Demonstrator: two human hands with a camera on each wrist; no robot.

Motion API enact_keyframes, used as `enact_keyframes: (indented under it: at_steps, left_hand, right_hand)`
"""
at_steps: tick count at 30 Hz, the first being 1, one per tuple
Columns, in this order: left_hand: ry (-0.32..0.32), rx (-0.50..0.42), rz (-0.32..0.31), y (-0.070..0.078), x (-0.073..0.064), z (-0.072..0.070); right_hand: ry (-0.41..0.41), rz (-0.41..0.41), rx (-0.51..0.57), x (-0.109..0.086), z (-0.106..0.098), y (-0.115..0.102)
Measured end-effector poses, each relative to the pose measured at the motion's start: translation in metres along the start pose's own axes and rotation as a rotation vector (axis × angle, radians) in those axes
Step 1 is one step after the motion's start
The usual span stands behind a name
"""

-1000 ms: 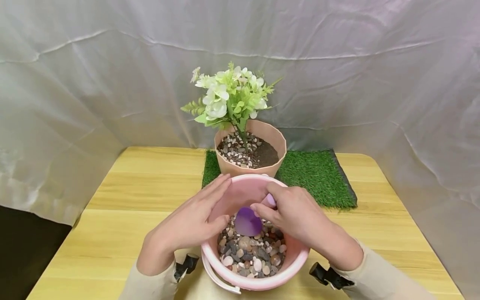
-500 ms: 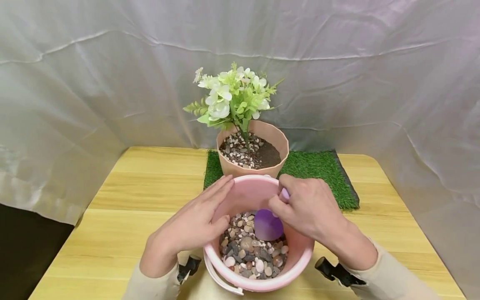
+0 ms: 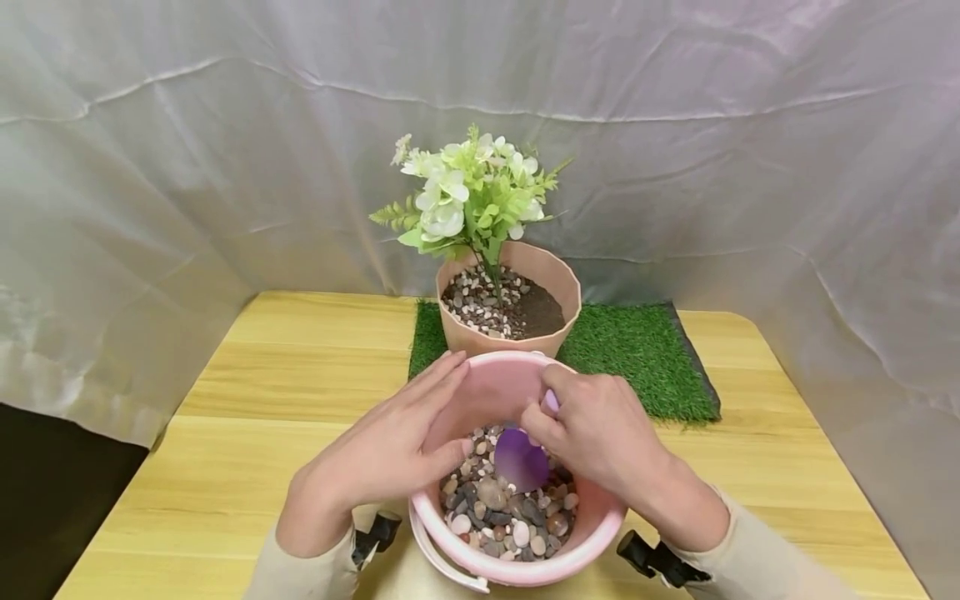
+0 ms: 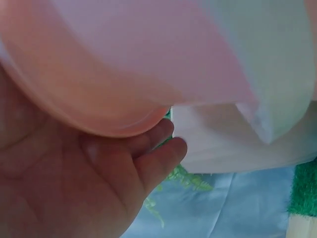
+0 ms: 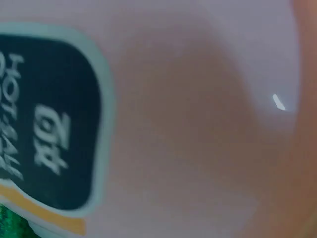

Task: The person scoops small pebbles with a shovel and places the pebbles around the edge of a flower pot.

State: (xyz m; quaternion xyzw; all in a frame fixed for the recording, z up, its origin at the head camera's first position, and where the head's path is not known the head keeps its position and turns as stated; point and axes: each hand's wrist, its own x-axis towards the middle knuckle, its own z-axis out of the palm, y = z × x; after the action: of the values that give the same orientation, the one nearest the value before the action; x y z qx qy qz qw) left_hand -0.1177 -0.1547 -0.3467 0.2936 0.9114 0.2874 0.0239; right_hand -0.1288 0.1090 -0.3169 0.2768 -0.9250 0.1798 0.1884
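Note:
A pink bucket (image 3: 525, 573) with mixed pebbles (image 3: 491, 493) in it stands near me in the head view. My right hand (image 3: 603, 429) reaches over its right rim and grips the handle of a small purple shovel (image 3: 521, 460). The shovel's blade is down among the pebbles, its tip hidden. On the left rim rests my left hand (image 3: 382, 454), fingers extended along the edge and thumb over the inside. The left wrist view shows that hand against the bucket's outer wall (image 4: 148, 64). Only the bucket's side and its dark label (image 5: 49, 124) fill the right wrist view.
Behind the bucket stands a peach flowerpot (image 3: 501, 343) with white flowers (image 3: 450, 200), its left part covered in pebbles, its right showing dark soil. It sits on a green turf mat (image 3: 637, 358) on the wooden table (image 3: 262, 400). The bucket's white handle (image 3: 450, 567) hangs at the front left.
The right hand has swung the shovel right across the pebbles, then back left and slightly nearer me. The left hand has stayed on the rim.

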Motion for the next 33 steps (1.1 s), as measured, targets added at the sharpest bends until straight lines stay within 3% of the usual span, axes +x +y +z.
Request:
enact_keyframes:
  at_steps: [7, 11, 19, 27, 33]
  left_hand:
    - [-0.022, 0.012, -0.023, 0.002, -0.002, 0.003]
    - [0.004, 0.036, -0.021, 0.002, -0.002, 0.006]
    - [0.008, 0.038, -0.019, 0.003, -0.001, 0.005]
    - [0.004, 0.029, -0.026, 0.002, -0.001, 0.004]
    - [0.003, 0.036, -0.022, 0.001, 0.000, 0.005]
  right_hand:
    - [-0.072, 0.124, 0.033, -0.007, 0.004, -0.004]
    - [-0.082, 0.139, 0.050, -0.008, 0.002, -0.004]
    - [-0.192, 0.173, 0.043, -0.006, -0.013, -0.002]
    - [-0.014, 0.114, -0.043, -0.008, -0.020, 0.000]
    - [0.002, 0.053, -0.060, -0.011, -0.016, -0.004]
